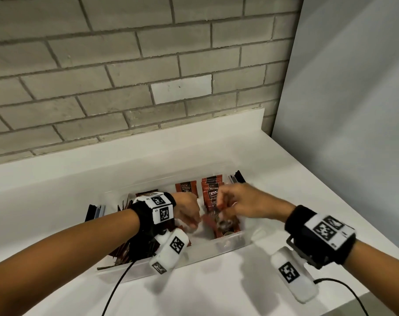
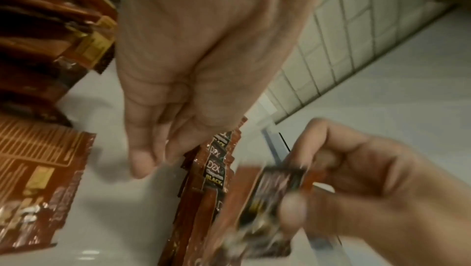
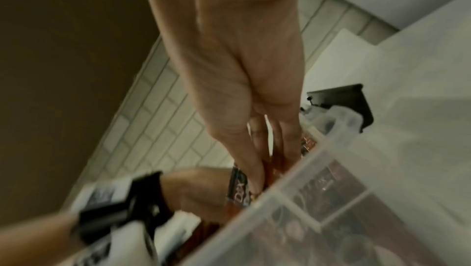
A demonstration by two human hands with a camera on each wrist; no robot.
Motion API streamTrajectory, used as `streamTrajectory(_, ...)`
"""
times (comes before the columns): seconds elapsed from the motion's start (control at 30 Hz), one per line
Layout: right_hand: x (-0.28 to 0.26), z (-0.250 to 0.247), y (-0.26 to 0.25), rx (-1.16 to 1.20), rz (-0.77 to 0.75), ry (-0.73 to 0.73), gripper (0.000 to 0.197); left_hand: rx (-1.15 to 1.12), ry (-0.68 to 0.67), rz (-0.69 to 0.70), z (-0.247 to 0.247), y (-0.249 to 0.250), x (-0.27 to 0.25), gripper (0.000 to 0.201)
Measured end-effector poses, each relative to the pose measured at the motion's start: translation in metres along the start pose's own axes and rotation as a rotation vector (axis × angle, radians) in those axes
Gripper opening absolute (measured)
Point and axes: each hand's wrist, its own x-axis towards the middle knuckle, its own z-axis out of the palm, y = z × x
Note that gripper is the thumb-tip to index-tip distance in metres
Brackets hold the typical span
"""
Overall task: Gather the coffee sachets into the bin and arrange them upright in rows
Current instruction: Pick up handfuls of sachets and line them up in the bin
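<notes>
A clear plastic bin (image 1: 228,244) stands on the white counter (image 1: 57,201). Brown coffee sachets stand upright in a row (image 1: 211,192) at its far right, and a single sachet (image 1: 186,190) stands beside them. More sachets lie in a loose pile (image 1: 123,249) at the bin's left end. My right hand (image 1: 223,213) is inside the bin and pinches a blurred sachet (image 2: 275,195) just in front of the row (image 2: 216,169). My left hand (image 1: 194,224) hangs in the bin's middle, with its relaxed fingers (image 2: 142,161) pointing down and holding nothing.
Black clips sit at the bin's left end (image 1: 94,212) and right end (image 1: 238,176). A grey brick wall (image 1: 125,76) backs the counter, and a plain white wall (image 1: 353,110) closes the right side. Black cables (image 1: 118,288) trail over the counter's front.
</notes>
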Motion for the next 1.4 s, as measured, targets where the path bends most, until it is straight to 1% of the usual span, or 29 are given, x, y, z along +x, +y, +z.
streamTrajectory(0.1, 0.015, 0.016, 0.002, -0.337, 0.002, -0.212, 0.019, -0.166, -0.036, 0.050, 0.001, -0.005, 0.005, 0.012)
streamTrajectory(0.17, 0.021, 0.029, 0.007, -0.618, -0.018, -0.271, 0.010, -0.302, -0.082, 0.071, 0.002, -0.005, 0.004, 0.024)
streamTrajectory(0.2, 0.023, 0.033, 0.008, -0.727, -0.039, -0.285, 0.012, -0.363, -0.090, 0.075, 0.004, -0.004, 0.001, 0.031)
streamTrajectory(0.23, 0.024, 0.034, 0.009, -0.817, -0.057, -0.291, 0.017, -0.422, -0.091, 0.083, 0.005, -0.003, 0.002, 0.038)
streamTrajectory(0.3, 0.025, 0.031, 0.006, -1.002, -0.095, -0.303, 0.023, -0.471, -0.055, 0.088, 0.007, -0.001, 0.000, 0.046)
streamTrajectory(0.37, 0.025, 0.029, 0.006, -1.219, -0.120, -0.295, 0.024, -0.485, -0.021, 0.093, 0.009, -0.003, 0.006, 0.046)
streamTrajectory(0.4, 0.026, 0.029, 0.006, -1.345, -0.140, -0.258, 0.023, -0.494, -0.009, 0.093, 0.010, -0.004, 0.007, 0.046)
streamTrajectory(0.43, 0.027, 0.029, 0.005, -1.438, -0.177, -0.189, 0.021, -0.515, 0.000, 0.090, 0.012, -0.005, 0.008, 0.045)
streamTrajectory(0.47, 0.029, 0.029, 0.003, -1.476, -0.194, -0.138, 0.020, -0.547, 0.005, 0.090, 0.014, -0.004, 0.006, 0.043)
streamTrajectory(0.57, 0.036, 0.028, 0.005, -1.472, -0.087, -0.139, 0.023, -0.626, 0.033, 0.090, 0.016, -0.001, 0.004, 0.041)
streamTrajectory(0.63, 0.038, 0.026, 0.005, -1.517, -0.071, -0.093, 0.020, -0.641, 0.033, 0.091, 0.019, 0.000, 0.002, 0.040)
streamTrajectory(0.7, 0.036, 0.026, 0.008, -1.554, -0.008, -0.048, 0.019, -0.622, 0.043, 0.080, 0.022, 0.001, 0.003, 0.038)
streamTrajectory(0.8, 0.037, 0.028, 0.011, -1.532, 0.044, -0.013, 0.028, -0.622, 0.048, 0.106, 0.024, 0.003, 0.005, 0.035)
streamTrajectory(0.87, 0.038, 0.031, 0.014, -1.514, 0.057, 0.006, 0.039, -0.656, 0.066, 0.124, 0.026, 0.004, 0.000, 0.033)
streamTrajectory(0.93, 0.038, 0.032, 0.013, -1.492, 0.068, 0.046, 0.049, -0.707, 0.086, 0.137, 0.028, 0.005, -0.004, 0.035)
streamTrajectory(1.0, 0.036, 0.033, 0.012, -1.457, 0.086, 0.064, 0.053, -0.745, 0.080, 0.147, 0.030, 0.005, -0.007, 0.036)
streamTrajectory(1.1, 0.032, 0.032, 0.008, -1.424, 0.110, 0.085, 0.056, -0.713, 0.080, 0.153, 0.032, 0.006, -0.002, 0.036)
streamTrajectory(1.2, 0.032, 0.032, 0.004, -1.391, 0.149, 0.091, 0.057, -0.746, -0.004, 0.169, 0.035, 0.011, -0.002, 0.031)
streamTrajectory(1.23, 0.032, 0.032, 0.002, -1.373, 0.161, 0.090, 0.057, -0.752, -0.013, 0.148, 0.035, 0.012, -0.003, 0.030)
streamTrajectory(1.27, 0.032, 0.033, 0.002, -1.368, 0.175, 0.082, 0.059, -0.748, 0.006, 0.139, 0.033, 0.013, -0.008, 0.030)
streamTrajectory(1.3, 0.033, 0.033, 0.001, -1.365, 0.185, 0.079, 0.060, -0.756, 0.051, 0.130, 0.031, 0.013, -0.012, 0.034)
streamTrajectory(1.33, 0.032, 0.033, 0.002, -1.376, 0.187, 0.072, 0.059, -0.771, 0.068, 0.117, 0.029, 0.012, -0.011, 0.038)
streamTrajectory(1.4, 0.029, 0.033, 0.003, -1.371, 0.164, 0.052, 0.051, -0.791, 0.045, 0.141, 0.029, 0.008, -0.011, 0.044)
